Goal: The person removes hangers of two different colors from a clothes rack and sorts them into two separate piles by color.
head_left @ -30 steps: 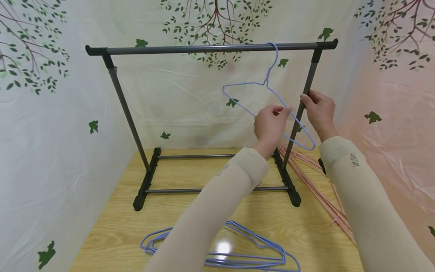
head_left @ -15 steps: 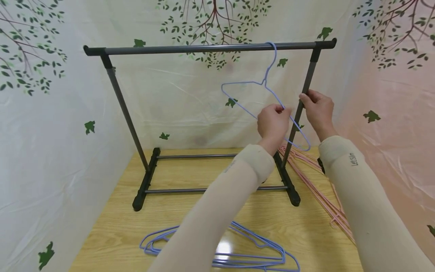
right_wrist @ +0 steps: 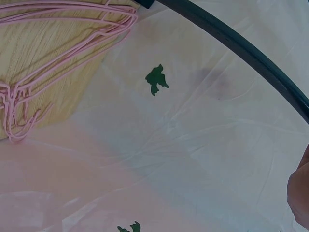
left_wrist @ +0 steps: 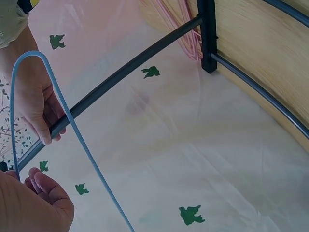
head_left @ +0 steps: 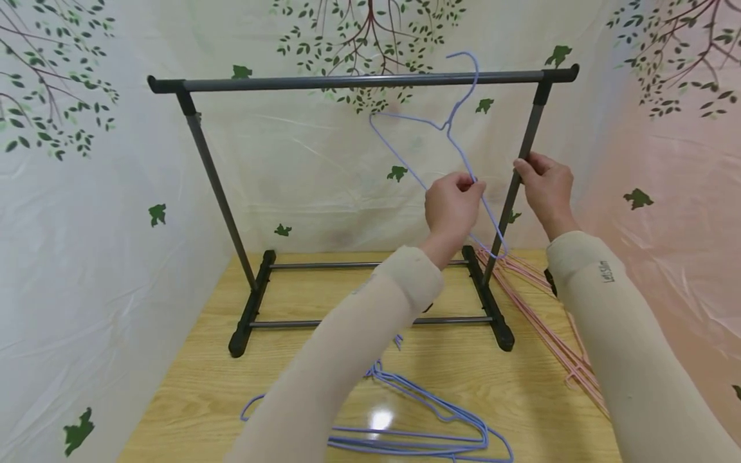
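My left hand (head_left: 454, 204) pinches a blue wire hanger (head_left: 412, 119) by its right sloping side. The hanger's hook rises above the top bar of a dark clothes rack (head_left: 324, 82), its tip clear over the bar and its shank crossing in front of it. Tilted, the hanger has its left corner higher than its right one. In the left wrist view, the hanger's rounded end (left_wrist: 34, 53) loops up beyond the left hand (left_wrist: 41, 203). My right hand (head_left: 547, 190) grips the rack's right post; only part of that hand (right_wrist: 300, 195) shows in the right wrist view.
Several blue hangers (head_left: 440, 405) lie on the wooden table (head_left: 185, 399) in front of the rack, partly hidden by the left sleeve. Several pink hangers (head_left: 544, 328) lie at its right, near the right foot. Leaf-printed sheets (head_left: 312, 180) hang behind and at both sides.
My left hand has lifted the blue hanger, so its hook has come up off the bar and the hanger has tilted. The right hand has kept its grip on the post.
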Tool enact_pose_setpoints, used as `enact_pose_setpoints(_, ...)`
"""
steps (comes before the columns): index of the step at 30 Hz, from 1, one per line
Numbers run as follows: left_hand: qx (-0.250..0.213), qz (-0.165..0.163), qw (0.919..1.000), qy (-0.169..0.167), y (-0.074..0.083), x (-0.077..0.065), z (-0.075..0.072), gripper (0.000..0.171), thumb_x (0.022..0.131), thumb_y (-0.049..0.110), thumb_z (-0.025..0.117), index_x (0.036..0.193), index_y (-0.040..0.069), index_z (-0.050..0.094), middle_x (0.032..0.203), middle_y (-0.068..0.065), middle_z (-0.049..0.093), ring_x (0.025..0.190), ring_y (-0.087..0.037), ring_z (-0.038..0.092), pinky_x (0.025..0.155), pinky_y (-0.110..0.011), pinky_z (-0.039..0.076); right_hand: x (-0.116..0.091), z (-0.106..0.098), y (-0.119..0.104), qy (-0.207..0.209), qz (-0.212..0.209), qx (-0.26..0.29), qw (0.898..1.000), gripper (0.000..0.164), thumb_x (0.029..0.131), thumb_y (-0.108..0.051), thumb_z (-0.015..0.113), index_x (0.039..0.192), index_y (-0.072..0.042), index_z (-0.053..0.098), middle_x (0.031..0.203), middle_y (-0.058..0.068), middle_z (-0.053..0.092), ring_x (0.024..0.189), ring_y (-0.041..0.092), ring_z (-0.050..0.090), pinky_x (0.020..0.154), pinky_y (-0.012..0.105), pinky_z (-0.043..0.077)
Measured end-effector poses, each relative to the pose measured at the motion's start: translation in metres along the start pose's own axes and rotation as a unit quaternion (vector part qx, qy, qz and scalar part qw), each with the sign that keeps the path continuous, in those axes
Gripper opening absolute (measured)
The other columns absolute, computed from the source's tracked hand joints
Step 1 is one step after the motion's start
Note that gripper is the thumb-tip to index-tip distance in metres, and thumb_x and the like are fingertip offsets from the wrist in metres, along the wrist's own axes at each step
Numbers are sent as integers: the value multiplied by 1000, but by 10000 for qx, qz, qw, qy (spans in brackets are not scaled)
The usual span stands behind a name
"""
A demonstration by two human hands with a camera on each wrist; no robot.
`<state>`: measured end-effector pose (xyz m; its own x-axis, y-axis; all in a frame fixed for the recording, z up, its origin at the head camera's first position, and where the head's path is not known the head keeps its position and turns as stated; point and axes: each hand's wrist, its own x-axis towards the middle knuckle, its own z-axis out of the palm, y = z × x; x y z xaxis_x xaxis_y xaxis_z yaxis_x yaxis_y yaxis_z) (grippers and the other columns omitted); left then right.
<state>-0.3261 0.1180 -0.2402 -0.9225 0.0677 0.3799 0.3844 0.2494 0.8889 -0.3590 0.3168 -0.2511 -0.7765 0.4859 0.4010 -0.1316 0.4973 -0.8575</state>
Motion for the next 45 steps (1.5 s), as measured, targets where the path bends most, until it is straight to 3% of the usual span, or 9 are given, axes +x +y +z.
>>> enact_pose_setpoints(6, 109, 70, 9996, -248, -4, -1, -20, 14, 92, 26, 73, 93, 13, 76, 79, 8, 67, 69, -6, 58, 59, -19, 44, -1, -2, 0, -58, 6, 104, 9999, 47, 98, -36, 62, 135, -6, 62, 126, 7, 67, 100, 4, 65, 94, 25, 52)
enact_pose_setpoints(15, 136, 557, 9977, -349, -22, -3, -56, 12, 92, 22, 74, 90, 10, 75, 79, 3, 67, 70, -12, 58, 61, -22, 44, -2, -3, -1, -132, 99, 97, 9998, 48, 98, -38, 61, 137, -10, 61, 128, 5, 66, 105, 7, 63, 97, 27, 50)
enact_pose_setpoints(24, 344, 732, 9938, -768, -49, -13, -105, 13, 93, 19, 71, 96, 7, 74, 86, -2, 69, 74, -15, 59, 63, -24, 48, -1, -1, -1, -133, 147, 192, 9996, 47, 97, -38, 62, 137, -12, 61, 129, 4, 65, 105, 7, 63, 99, 30, 49)
enact_pose_setpoints(32, 437, 754, 9919, -923, -76, -25, -143, 13, 93, 16, 72, 96, 4, 75, 88, -4, 71, 75, -16, 61, 64, -25, 48, -2, -2, 0, -158, 199, 152, 9996, 47, 98, -38, 61, 137, -13, 61, 130, 4, 65, 107, 8, 63, 101, 31, 48)
enact_pose_setpoints(38, 769, 755, 9890, -1015, -96, -36, -169, 12, 94, 16, 70, 98, 6, 76, 88, -4, 71, 76, -17, 62, 63, -30, 50, 0, -2, 0, -141, 229, 165, 9995, 48, 97, -39, 61, 137, -13, 61, 130, 4, 65, 107, 8, 63, 102, 31, 48)
enact_pose_setpoints(45, 1063, 1265, 9820, -918, -120, -45, -198, 14, 94, 12, 70, 103, 4, 76, 92, -7, 72, 80, -18, 66, 69, -35, 55, 0, -1, 1, -142, 240, 145, 9995, 47, 98, -40, 61, 137, -14, 62, 129, 3, 65, 109, 10, 63, 103, 33, 47)
